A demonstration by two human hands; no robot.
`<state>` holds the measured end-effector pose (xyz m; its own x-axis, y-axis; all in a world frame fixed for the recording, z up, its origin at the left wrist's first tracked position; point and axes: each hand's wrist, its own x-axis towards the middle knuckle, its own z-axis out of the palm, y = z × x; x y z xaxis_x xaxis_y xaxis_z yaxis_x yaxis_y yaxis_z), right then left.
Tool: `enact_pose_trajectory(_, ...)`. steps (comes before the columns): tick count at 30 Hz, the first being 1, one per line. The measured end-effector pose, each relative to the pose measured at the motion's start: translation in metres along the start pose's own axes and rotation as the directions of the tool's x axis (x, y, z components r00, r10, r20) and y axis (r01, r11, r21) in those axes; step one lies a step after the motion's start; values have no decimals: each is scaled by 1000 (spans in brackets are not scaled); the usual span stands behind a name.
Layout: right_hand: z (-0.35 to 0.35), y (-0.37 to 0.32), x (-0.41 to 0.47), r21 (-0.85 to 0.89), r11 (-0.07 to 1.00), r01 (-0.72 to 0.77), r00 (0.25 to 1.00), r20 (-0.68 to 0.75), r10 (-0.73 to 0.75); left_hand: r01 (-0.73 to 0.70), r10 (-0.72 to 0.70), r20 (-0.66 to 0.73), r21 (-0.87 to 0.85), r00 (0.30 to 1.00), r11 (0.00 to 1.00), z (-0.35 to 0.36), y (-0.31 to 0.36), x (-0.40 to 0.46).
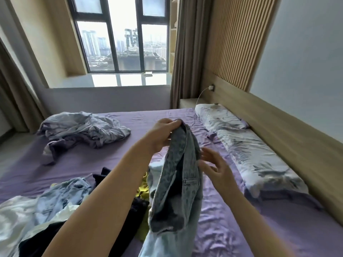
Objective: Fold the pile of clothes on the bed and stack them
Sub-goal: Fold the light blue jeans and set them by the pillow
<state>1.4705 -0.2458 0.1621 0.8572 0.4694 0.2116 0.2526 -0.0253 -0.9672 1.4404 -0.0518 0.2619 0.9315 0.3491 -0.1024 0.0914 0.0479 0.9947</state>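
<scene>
Bed [92,160] below — left fingers [173,125] pinch jeans [178,182].

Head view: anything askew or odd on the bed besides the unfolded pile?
One thing: a crumpled grey-blue bedcover lies bunched at the far left of the purple sheet, apart from the clothes pile. A white charger cable trails from the wall socket onto the pillow. Nothing looks damaged or spilled.

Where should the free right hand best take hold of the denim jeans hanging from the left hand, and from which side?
Probably the waistband, beside the left hand, coming in from the right. The jeans hang bunched from that top edge, so a second grip there by the right hand would let them be spread flat. The loose lower end gives less control.
</scene>
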Motion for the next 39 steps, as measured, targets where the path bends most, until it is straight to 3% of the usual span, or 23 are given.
enact_pose_trajectory(3,15,24,-35,-30,994,-105,986,125,108,20,-32,-72,-173,997,985,1,2,-3)
enact_pose_trajectory(6,17,36,-42,-254,962,-103,993,28,113,40,-66,-126,-203,990,978,2,-1,-7)
enact_pose_trajectory(9,-7,25,-28,-152,981,-117,993,-18,115,13,-41,-203,-138,978,990,-5,-6,-7)
enact_pose_trajectory(12,-44,1,-12,36,988,-153,988,26,152,-19,22,-241,15,970,1000,-20,-9,-6)
enact_pose_trajectory(16,-86,-24,15,121,985,-123,992,-5,125,-55,117,-238,254,964,966,-25,-15,-10)
enact_pose_trajectory(18,-103,-33,28,101,990,-98,994,-32,102,-109,232,-228,449,946,887,-20,-14,-11)
enact_pose_trajectory(20,-120,-40,42,33,997,-63,996,-55,65,-138,289,-129,654,948,744,-16,-7,-15)
enact_pose_trajectory(23,-145,-43,63,-103,994,-34,992,-126,21,-209,194,109,746,975,632,-12,7,-29)
enact_pose_trajectory(28,-169,-39,86,-218,975,-39,998,-52,28,-266,97,257,785,961,559,16,19,-49)
enact_pose_trajectory(30,-174,-36,90,-194,979,-62,998,-24,58,-263,-22,328,793,944,549,25,19,-54)
enact_pose_trajectory(32,-180,-32,92,-194,978,-77,997,-1,79,-192,-194,368,786,909,588,36,17,-59)
enact_pose_trajectory(35,-187,-29,94,-231,972,-52,998,27,60,-125,-417,466,770,781,626,53,11,-67)
enact_pose_trajectory(37,-190,-28,94,-203,979,-31,997,64,45,-114,-465,454,798,760,592,61,10,-70)
enact_pose_trajectory(39,-194,-30,94,-100,995,-25,995,92,34,-106,-420,357,851,834,514,64,12,-72)
